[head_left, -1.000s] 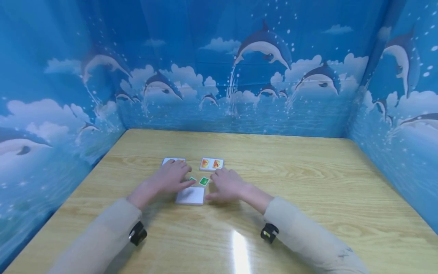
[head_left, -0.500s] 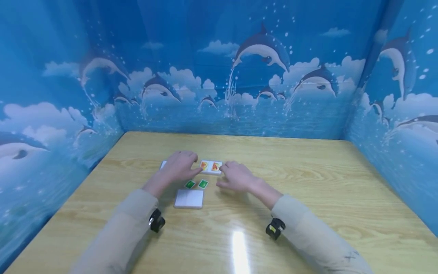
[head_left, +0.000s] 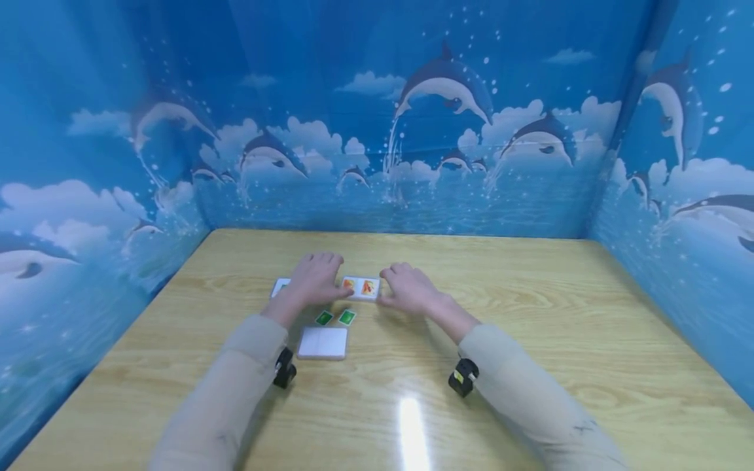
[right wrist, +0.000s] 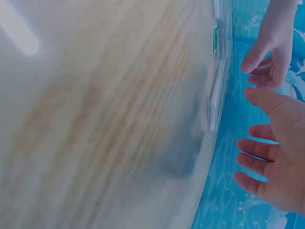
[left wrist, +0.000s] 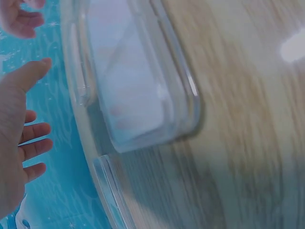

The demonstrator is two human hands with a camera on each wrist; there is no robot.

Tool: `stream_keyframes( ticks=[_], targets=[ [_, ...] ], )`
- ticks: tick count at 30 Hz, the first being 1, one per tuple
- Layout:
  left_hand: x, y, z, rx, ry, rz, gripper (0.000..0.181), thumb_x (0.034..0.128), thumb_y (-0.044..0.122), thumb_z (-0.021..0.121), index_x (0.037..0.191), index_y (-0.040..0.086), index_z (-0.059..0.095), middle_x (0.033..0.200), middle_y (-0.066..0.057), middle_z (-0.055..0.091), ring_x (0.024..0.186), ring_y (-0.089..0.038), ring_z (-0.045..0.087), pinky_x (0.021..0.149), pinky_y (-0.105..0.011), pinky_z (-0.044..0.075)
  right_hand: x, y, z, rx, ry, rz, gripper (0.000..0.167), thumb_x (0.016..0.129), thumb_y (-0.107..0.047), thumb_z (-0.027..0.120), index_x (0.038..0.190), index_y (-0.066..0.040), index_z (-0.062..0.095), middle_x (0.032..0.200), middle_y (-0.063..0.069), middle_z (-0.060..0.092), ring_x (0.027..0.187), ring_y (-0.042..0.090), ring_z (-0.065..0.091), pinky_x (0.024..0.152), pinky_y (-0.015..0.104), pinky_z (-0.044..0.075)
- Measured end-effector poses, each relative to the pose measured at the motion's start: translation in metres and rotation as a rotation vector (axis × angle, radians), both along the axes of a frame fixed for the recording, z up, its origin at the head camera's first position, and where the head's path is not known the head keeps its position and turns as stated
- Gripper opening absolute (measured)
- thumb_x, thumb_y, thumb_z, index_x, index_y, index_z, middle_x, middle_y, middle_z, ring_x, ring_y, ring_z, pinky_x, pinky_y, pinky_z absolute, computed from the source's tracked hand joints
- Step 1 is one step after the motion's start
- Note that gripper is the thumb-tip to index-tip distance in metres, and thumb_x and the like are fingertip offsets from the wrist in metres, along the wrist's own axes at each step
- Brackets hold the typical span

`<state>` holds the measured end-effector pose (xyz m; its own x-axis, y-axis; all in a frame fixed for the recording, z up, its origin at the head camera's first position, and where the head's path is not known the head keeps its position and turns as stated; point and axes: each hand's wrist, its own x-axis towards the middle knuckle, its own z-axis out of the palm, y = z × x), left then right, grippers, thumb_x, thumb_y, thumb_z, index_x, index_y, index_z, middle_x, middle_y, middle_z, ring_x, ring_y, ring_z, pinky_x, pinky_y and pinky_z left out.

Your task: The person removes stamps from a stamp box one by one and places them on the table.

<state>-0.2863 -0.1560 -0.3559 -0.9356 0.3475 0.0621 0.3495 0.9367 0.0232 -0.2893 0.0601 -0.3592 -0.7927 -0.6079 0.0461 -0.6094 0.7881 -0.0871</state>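
A flat case with orange pictures (head_left: pixel 361 288) lies at the back of the group, between my two hands. My left hand (head_left: pixel 313 280) hovers at its left end, fingers loosely spread, the thumb overlapping the case's edge in the head view. At the right end is my right hand (head_left: pixel 410 289), fingers relaxed and slightly bent, holding nothing. Whether either hand touches the case cannot be told. Another flat case (head_left: pixel 279 286) is mostly hidden behind my left hand. Two small green cards (head_left: pixel 324 318) lie nearer me, above a clear case with a white inside (head_left: pixel 322 343).
The wooden table (head_left: pixel 518 340) carries these pieces left of its middle. Blue dolphin-print curtains (head_left: pixel 377 196) stand along its back and both sides. Black wrist cameras (head_left: pixel 463 377) are strapped at both sleeves.
My left hand has moved right and away from me, from the left case to the picture case. My right hand has shifted away from the green cards to that case's right end.
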Motion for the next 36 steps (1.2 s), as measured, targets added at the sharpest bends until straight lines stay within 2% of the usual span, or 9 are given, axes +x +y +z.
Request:
stream_keyframes(
  ticks=[7,11,16,24,29,36],
  targets=[
    [-0.006,0.0,-0.007,-0.035,-0.031,-0.009,0.079,0.0783,0.056,0.063,0.132,0.001,0.043,0.127,-0.018,0.05,0.117,-0.033,0.046,0.1,-0.051,0.034,-0.009,-0.002,0.003,0.002,0.034,-0.014,0.067,0.081,-0.046,0.066,0.129,-0.003,0.049,0.124,0.015,0.052,0.11,0.028,0.05,0.089,0.04,0.045],
    [-0.01,0.0,-0.01,-0.036,-0.083,-0.004,0.081,0.078,0.057,0.064,0.134,0.003,0.042,0.129,-0.017,0.049,0.118,-0.032,0.045,0.102,-0.051,0.032,-0.012,-0.006,0.004,0.02,0.013,-0.032,0.069,0.08,-0.047,0.066,0.132,-0.004,0.048,0.127,0.013,0.05,0.113,0.027,0.047,0.091,0.041,0.043],
    [-0.013,0.002,-0.014,-0.039,-0.142,0.01,0.079,0.0791,0.056,0.063,0.136,0.005,0.041,0.132,-0.014,0.048,0.121,-0.03,0.043,0.104,-0.05,0.029,-0.015,-0.013,0.002,0.037,0.006,-0.037,0.069,0.077,-0.044,0.068,0.131,-0.005,0.049,0.122,0.011,0.052,0.108,0.025,0.048,0.088,0.04,0.044],
    [-0.014,0.002,-0.018,-0.011,-0.171,0.012,0.08,0.0789,0.055,0.063,0.137,0.006,0.04,0.134,-0.014,0.047,0.122,-0.029,0.043,0.105,-0.049,0.027,-0.021,-0.019,-0.008,0.09,0.001,-0.054,0.074,0.075,-0.047,0.07,0.132,-0.006,0.047,0.123,0.01,0.05,0.109,0.023,0.046,0.089,0.041,0.042],
    [-0.014,-0.002,-0.018,0.028,-0.201,-0.002,0.079,0.0793,0.051,0.065,0.137,0.005,0.039,0.132,-0.014,0.048,0.12,-0.029,0.044,0.104,-0.049,0.029,-0.024,-0.021,-0.014,0.087,-0.027,-0.054,0.077,0.074,-0.048,0.07,0.133,-0.005,0.046,0.126,0.011,0.049,0.109,0.023,0.045,0.089,0.04,0.042],
    [-0.015,-0.003,-0.02,0.0,-0.21,-0.038,0.071,0.0802,0.047,0.065,0.134,0.005,0.043,0.124,-0.011,0.054,0.11,-0.024,0.05,0.099,-0.043,0.036,-0.026,-0.021,-0.015,0.077,-0.057,-0.064,0.077,0.074,-0.047,0.07,0.133,-0.005,0.045,0.126,0.011,0.049,0.109,0.023,0.045,0.092,0.041,0.041]
  ],
)
